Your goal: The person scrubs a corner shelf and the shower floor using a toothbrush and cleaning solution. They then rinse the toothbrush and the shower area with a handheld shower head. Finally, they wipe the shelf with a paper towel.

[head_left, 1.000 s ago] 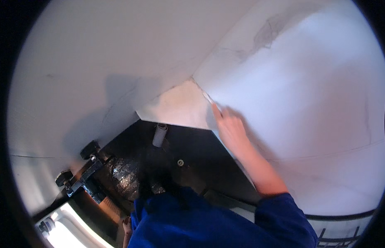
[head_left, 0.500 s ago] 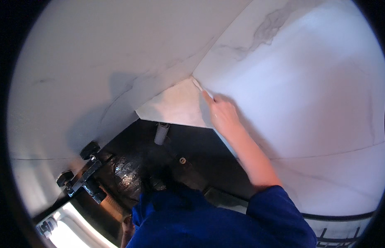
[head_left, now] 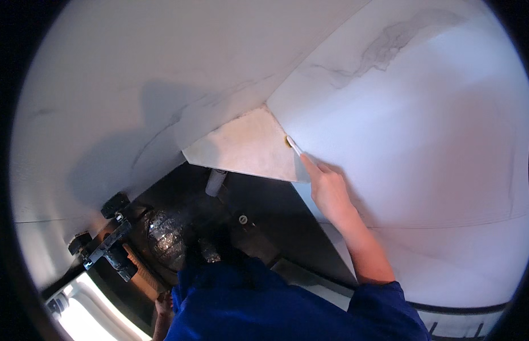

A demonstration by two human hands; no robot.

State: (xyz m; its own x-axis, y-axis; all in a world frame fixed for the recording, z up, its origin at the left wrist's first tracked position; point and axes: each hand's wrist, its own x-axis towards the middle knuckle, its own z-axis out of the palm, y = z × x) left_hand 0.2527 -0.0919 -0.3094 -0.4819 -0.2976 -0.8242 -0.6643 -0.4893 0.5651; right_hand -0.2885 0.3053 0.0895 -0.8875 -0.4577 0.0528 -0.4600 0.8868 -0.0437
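Note:
My right hand [head_left: 330,193] is closed around the white handle of a small brush, which looks like a toothbrush [head_left: 294,146]. Its dark yellowish bristles touch the seam where a pale corner shelf [head_left: 241,145] meets the right-hand marbled wall [head_left: 423,148]. The index finger lies along the handle. Low at the left, partly behind my blue shirt, my left hand [head_left: 164,304] shows beside the end of a brown, ribbed strip [head_left: 144,270]. Its fingers are too small and dim to make out, and whether it grips the strip is unclear.
A black fixture with two knobs [head_left: 108,244] juts from the left wall [head_left: 105,113]. Below the shelf lie a dark floor [head_left: 258,193], a grey cylinder [head_left: 216,183], a small pale ring [head_left: 243,219] and a shiny, crinkled patch [head_left: 165,236]. A bright light panel [head_left: 96,312] glows at lower left.
My right hand has drawn the brush from the shelf's back corner along the right seam, toward me and slightly right. More of my left hand shows now.

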